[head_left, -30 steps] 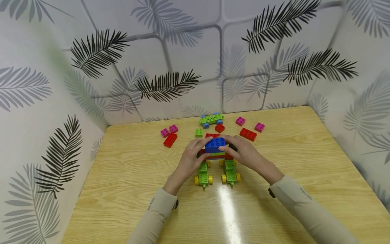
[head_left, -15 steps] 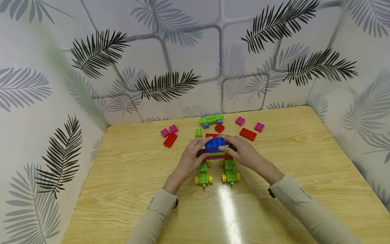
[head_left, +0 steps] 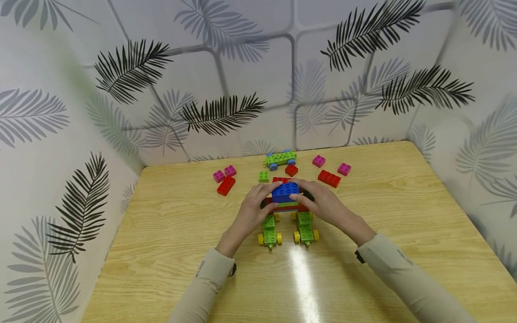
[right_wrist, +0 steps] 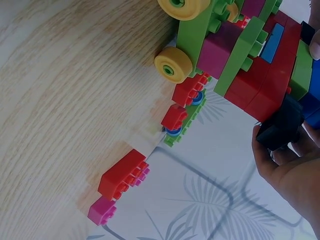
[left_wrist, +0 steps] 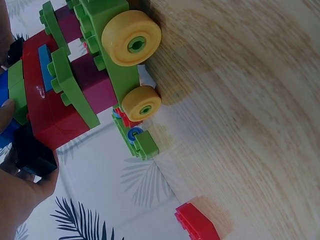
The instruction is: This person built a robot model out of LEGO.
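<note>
1. Head view: the left hand (head_left: 255, 205) and right hand (head_left: 324, 201) are clamping the blue studded brick (head_left: 281, 197) from opposite ends, thumbs in front, fingers reaching over, apparently keeping it level.
2. Below the blue studded brick, red bricks (left_wrist: 55, 112) are bridging two yellow-wheeled green bases (head_left: 305, 232), which seem to be supporting everything.
3. Black blocks (right_wrist: 281, 122) are jutting out below its ends, against the hands.
4. Beyond it, a blue-wheeled green base (head_left: 280, 158) and loose pink bricks (head_left: 230, 170) are lying apart, probably leaving working room.
</note>
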Demonstrator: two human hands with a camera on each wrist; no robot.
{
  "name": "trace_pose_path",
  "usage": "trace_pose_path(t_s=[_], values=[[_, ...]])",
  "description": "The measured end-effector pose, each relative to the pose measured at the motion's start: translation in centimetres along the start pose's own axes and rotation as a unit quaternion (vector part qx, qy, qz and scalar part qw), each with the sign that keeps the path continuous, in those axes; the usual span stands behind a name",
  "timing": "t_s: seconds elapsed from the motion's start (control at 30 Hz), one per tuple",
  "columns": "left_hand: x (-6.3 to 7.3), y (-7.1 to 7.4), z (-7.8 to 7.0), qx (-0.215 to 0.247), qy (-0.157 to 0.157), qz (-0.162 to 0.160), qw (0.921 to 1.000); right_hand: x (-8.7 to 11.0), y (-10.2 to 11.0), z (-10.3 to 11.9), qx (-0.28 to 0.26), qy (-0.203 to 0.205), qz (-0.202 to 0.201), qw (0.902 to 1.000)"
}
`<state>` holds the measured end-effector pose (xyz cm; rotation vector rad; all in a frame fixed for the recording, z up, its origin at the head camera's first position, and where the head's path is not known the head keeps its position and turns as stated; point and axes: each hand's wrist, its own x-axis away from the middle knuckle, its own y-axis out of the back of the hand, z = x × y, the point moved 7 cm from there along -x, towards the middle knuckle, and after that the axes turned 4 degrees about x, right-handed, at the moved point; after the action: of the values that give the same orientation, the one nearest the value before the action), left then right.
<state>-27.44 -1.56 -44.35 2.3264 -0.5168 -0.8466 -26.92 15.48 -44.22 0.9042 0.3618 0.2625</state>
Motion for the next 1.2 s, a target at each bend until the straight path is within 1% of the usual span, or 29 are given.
trace_pose_path(t_s=[0.17,0.6,1.2], values=[[0.02,0.02,0.02,-0.005,0.0,0.003,1.0,0.05,0.06,0.18,0.002,0.0,0.003,1.0],[0.02,0.05,-0.19,-0.014,-0.019,-0.006,0.9997,0.03,0.14,0.35,0.014,0.001,0.009,0.9999],[0.07,0.13,-0.18,-0.014,-0.02,-0.006,0.9997,0.1,0.34,0.66,0.014,0.009,0.016,0.9997]])
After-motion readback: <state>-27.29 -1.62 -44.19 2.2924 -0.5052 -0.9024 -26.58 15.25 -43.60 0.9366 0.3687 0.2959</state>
